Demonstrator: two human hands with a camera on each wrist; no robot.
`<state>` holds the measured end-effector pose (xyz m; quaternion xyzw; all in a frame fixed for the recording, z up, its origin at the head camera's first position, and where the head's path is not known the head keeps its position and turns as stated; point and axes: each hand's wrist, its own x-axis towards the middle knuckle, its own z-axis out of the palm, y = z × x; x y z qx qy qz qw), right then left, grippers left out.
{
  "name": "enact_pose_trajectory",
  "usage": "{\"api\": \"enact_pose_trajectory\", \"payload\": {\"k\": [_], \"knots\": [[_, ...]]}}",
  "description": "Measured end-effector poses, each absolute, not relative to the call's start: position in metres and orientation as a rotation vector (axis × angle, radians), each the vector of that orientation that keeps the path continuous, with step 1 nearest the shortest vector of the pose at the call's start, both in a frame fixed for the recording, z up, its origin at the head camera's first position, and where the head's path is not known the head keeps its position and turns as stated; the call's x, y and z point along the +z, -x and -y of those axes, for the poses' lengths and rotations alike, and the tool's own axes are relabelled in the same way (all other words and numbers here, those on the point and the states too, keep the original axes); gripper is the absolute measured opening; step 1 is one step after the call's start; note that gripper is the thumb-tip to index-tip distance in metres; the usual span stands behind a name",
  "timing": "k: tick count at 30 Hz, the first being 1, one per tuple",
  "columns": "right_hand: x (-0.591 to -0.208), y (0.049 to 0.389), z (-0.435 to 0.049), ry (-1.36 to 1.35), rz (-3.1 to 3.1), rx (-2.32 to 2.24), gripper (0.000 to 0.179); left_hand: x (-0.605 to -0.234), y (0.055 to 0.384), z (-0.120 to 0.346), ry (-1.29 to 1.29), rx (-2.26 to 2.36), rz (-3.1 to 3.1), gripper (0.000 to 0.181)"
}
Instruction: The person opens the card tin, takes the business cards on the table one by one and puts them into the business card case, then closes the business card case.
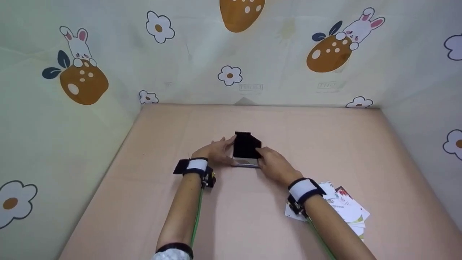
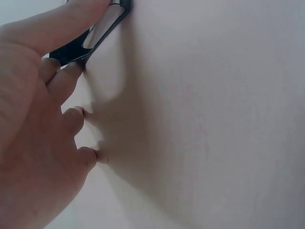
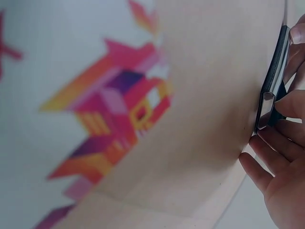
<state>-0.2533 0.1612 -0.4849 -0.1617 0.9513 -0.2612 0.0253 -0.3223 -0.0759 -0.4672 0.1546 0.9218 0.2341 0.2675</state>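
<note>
A small black card case [image 1: 246, 145] stands near the middle of the table, its black panel raised behind a silver-framed lower part. My left hand [image 1: 218, 151] grips its left side, with the thumb at the front edge and a finger up at the black panel. On the other side, my right hand [image 1: 276, 165] pinches the right edge. The left wrist view catches only a corner of the case [image 2: 71, 51], partly behind the thumb. From the right wrist, the silver rim and dark side of the case [image 3: 272, 78] show between the fingers of both hands.
Several printed cards [image 1: 348, 209] lie in a loose pile at the right, partly under my right forearm. A brightly patterned card [image 3: 116, 95] looms close in the right wrist view. Patterned fabric walls [image 1: 195, 65] border the table [image 1: 173, 126] at the back and sides.
</note>
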Motion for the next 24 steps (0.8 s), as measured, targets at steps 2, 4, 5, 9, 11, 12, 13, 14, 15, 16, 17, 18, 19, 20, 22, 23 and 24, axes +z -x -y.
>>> {"api": "enact_pose_trajectory", "payload": {"k": [2,4,5,9,11,12,13,14,15,16,17,18,19,20,22,23,24], "knots": [[-0.4867,0.2520,-0.1617,0.512,-2.947,-0.807,0.047,-0.4671,0.3215,0.0760,-0.423,0.630,-2.479,0.100],[-0.4886,0.2511,-0.1625,0.530,-2.955,-0.813,0.046,-0.4679,0.3212,0.0757,-0.437,0.628,-2.474,0.100],[-0.4892,0.2505,-0.1629,0.533,-2.958,-0.811,0.046,-0.4681,0.3212,0.0754,-0.443,0.625,-2.473,0.101],[-0.4902,0.2488,-0.1635,0.544,-2.967,-0.799,0.045,-0.4676,0.3221,0.0745,-0.468,0.599,-2.474,0.102],[-0.4896,0.2484,-0.1633,0.540,-2.962,-0.791,0.046,-0.4666,0.3227,0.0742,-0.469,0.594,-2.476,0.102],[-0.4892,0.2483,-0.1631,0.537,-2.960,-0.792,0.046,-0.4662,0.3230,0.0740,-0.465,0.595,-2.477,0.102],[-0.4891,0.2483,-0.1632,0.535,-2.960,-0.793,0.046,-0.4660,0.3234,0.0738,-0.462,0.600,-2.478,0.102],[-0.4890,0.2483,-0.1634,0.532,-2.960,-0.793,0.047,-0.4656,0.3235,0.0736,-0.462,0.604,-2.480,0.102],[-0.4888,0.2483,-0.1635,0.526,-2.956,-0.792,0.047,-0.4653,0.3238,0.0734,-0.456,0.611,-2.481,0.102],[-0.4888,0.2482,-0.1637,0.519,-2.952,-0.792,0.047,-0.4653,0.3236,0.0733,-0.448,0.620,-2.480,0.103],[-0.4892,0.2480,-0.1641,0.517,-2.950,-0.795,0.048,-0.4653,0.3235,0.0732,-0.443,0.625,-2.480,0.103],[-0.4893,0.2477,-0.1645,0.511,-2.945,-0.794,0.048,-0.4655,0.3234,0.0731,-0.436,0.630,-2.480,0.103],[-0.4895,0.2474,-0.1650,0.510,-2.941,-0.796,0.048,-0.4655,0.3231,0.0732,-0.431,0.638,-2.479,0.103],[-0.4894,0.2470,-0.1655,0.509,-2.936,-0.801,0.049,-0.4654,0.3227,0.0733,-0.427,0.643,-2.478,0.103],[-0.4890,0.2460,-0.1668,0.516,-2.931,-0.814,0.050,-0.4653,0.3219,0.0739,-0.415,0.652,-2.476,0.103],[-0.4884,0.2454,-0.1674,0.520,-2.931,-0.820,0.050,-0.4654,0.3218,0.0742,-0.411,0.651,-2.477,0.103],[-0.4875,0.2448,-0.1681,0.522,-2.932,-0.820,0.050,-0.4651,0.3214,0.0746,-0.406,0.653,-2.477,0.102]]}}
